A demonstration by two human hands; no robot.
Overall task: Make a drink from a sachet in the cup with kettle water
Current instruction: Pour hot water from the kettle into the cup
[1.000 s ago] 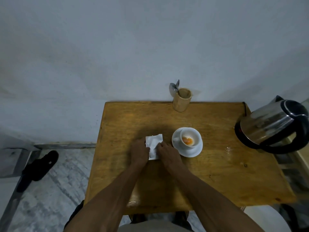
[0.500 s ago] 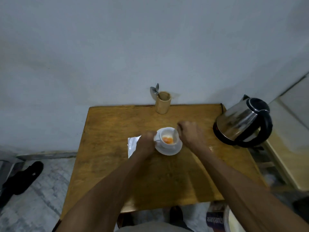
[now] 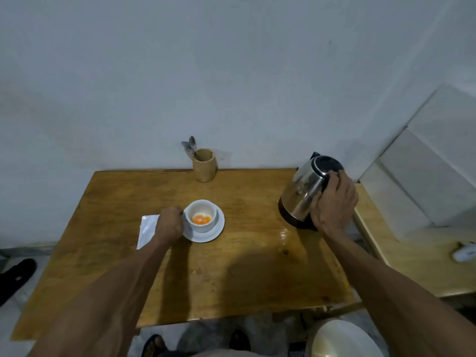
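A white cup (image 3: 201, 215) with orange powder in its bottom stands on a white saucer (image 3: 215, 229) near the middle of the wooden table (image 3: 239, 266). My left hand (image 3: 168, 224) is closed on the cup's handle side. A silvery empty sachet (image 3: 147, 229) lies flat just left of that hand, partly hidden by my wrist. At the table's right edge sits a steel kettle (image 3: 305, 191) with a black lid and base. My right hand (image 3: 333, 204) is wrapped around the kettle's handle, which it hides.
A wooden holder (image 3: 204, 164) with spoons (image 3: 190, 148) stands at the table's back edge against the wall. A lower wooden shelf (image 3: 412, 256) with a small white object lies to the right. A black shoe (image 3: 15, 278) is on the floor at left.
My left hand left the sachet and went to the cup. My right hand moved from beside the cup across to the kettle and closed on its handle. The view shifted right.
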